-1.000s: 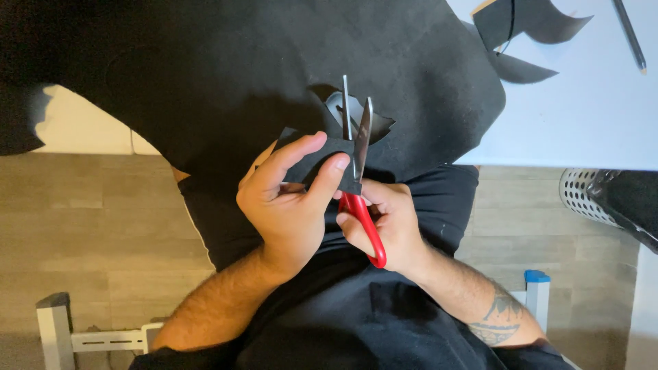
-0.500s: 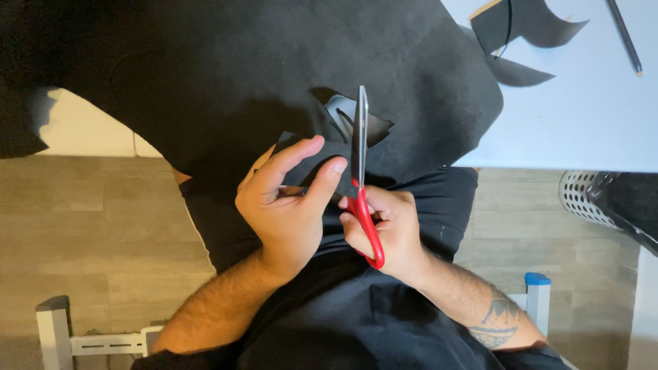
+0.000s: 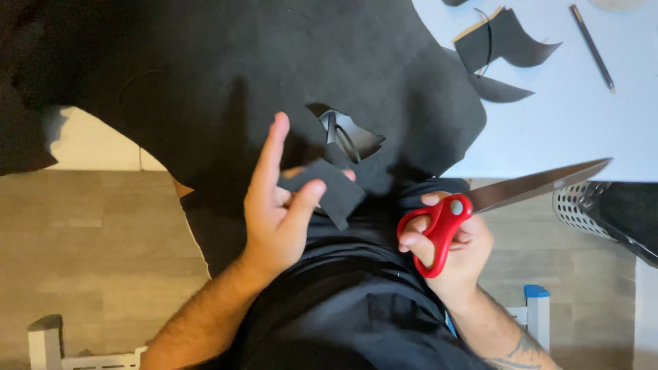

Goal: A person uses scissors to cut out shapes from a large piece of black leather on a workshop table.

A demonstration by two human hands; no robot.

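My left hand (image 3: 277, 205) pinches a small cut piece of black material (image 3: 325, 188) between thumb and fingers, index finger pointing up. It hovers over the near edge of a large black sheet (image 3: 226, 75) that covers most of the white table (image 3: 582, 130) and hangs over its front edge. A cut-out hole (image 3: 349, 133) shows in the sheet just beyond the piece. My right hand (image 3: 452, 247) grips red-handled scissors (image 3: 442, 226), their closed blades pointing right, away from the sheet.
Black offcuts (image 3: 504, 44) and a pencil (image 3: 593, 48) lie at the table's far right. A perforated metal bin (image 3: 582, 205) stands at the right below the table edge. Wood-look floor and white and blue frame parts (image 3: 534, 312) show beneath.
The scissors closed, then swung out of the sheet and away to the right. My left hand lifted the small black piece free, its index finger now raised.
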